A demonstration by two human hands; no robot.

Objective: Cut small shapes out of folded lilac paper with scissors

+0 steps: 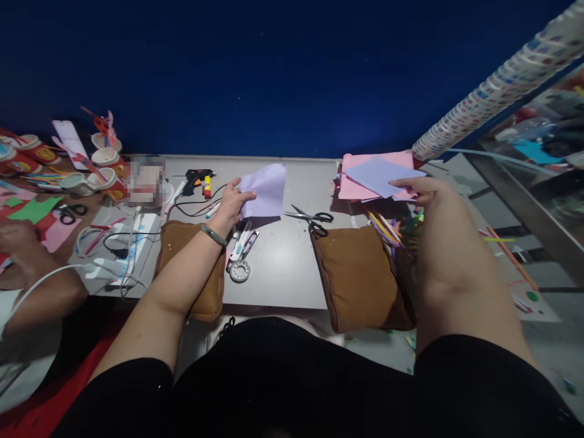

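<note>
A sheet of purple paper (269, 191) is pinched at its left edge by my left hand (233, 201), thumb on top; the sheet curves up off the table. My right hand (426, 187) is at the right end of another purple paper sheet (371, 175), which lies askew over a stack of pink paper (353, 193). Its index finger stretches over that sheet and the other fingers curl at the edge. Between the hands, black-handled scissors (314, 218) lie partly spread. Below my left hand are a utility knife (239, 243) and a white tape roll (239, 271).
Two brown cushions (365, 277) (191, 267) hang over the front edge. A hot glue gun (197, 177), glue stick (208, 187) and power strip (137, 249) with cables lie left. Paper cups (107, 159) stand beyond. A co-worker's arm (41, 267) is far left; a wrapped pole (497, 79) rises right.
</note>
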